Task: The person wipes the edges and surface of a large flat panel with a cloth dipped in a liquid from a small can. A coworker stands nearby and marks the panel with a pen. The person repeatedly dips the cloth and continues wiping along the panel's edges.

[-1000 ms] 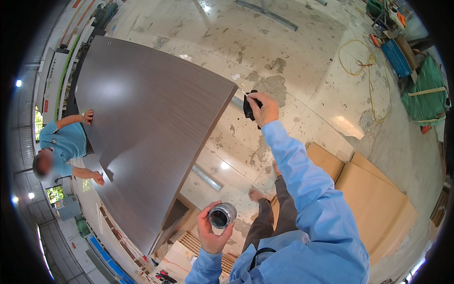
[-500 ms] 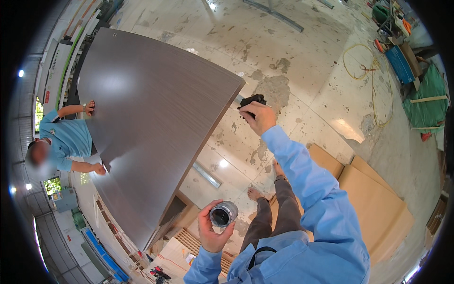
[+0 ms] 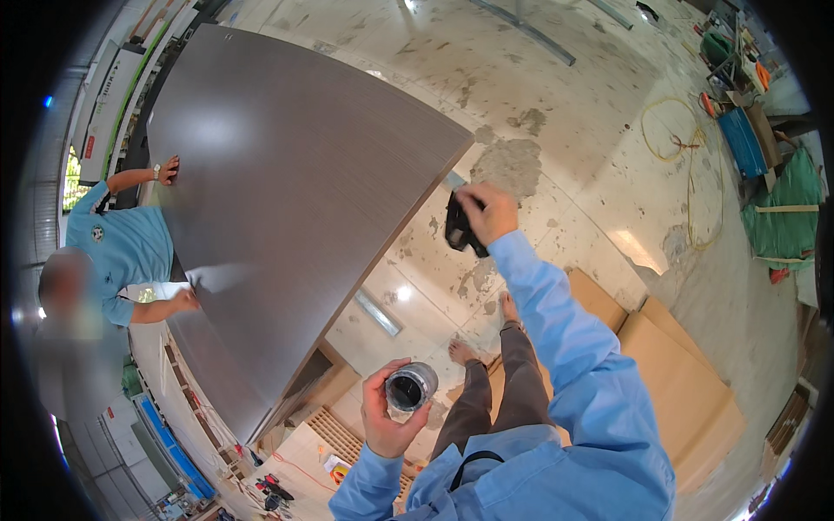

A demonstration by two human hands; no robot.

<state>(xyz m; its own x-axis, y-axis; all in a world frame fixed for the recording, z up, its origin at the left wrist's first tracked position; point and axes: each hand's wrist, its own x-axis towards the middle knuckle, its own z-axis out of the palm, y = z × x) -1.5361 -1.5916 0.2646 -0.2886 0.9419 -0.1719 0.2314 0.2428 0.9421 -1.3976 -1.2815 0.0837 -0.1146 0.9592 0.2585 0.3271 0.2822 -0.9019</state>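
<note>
My left hand (image 3: 386,424) is wrapped around a small round can (image 3: 423,379), its open top facing up and dark stuff inside. The can is held in front of my body, beside the near corner of a large dark grey-brown panel (image 3: 304,165). My right hand (image 3: 493,214) pinches a crumpled black rag (image 3: 460,227), slightly smeared by motion. The rag hangs just off the panel's right edge, above the floor, and seems not to touch the panel.
A person in a light blue shirt (image 3: 130,243) stands at the panel's left side, hands at its edge. Cardboard sheets (image 3: 682,395) lie to my right. Metal bars (image 3: 378,313) are on the stained floor, with a yellow hose (image 3: 691,182) farther right. Tools (image 3: 274,491) lie lower left.
My right hand has turned, and the rag now hangs lower, beneath the fingers. The panel sits slightly higher and farther right in view. My left hand still grips the can.
</note>
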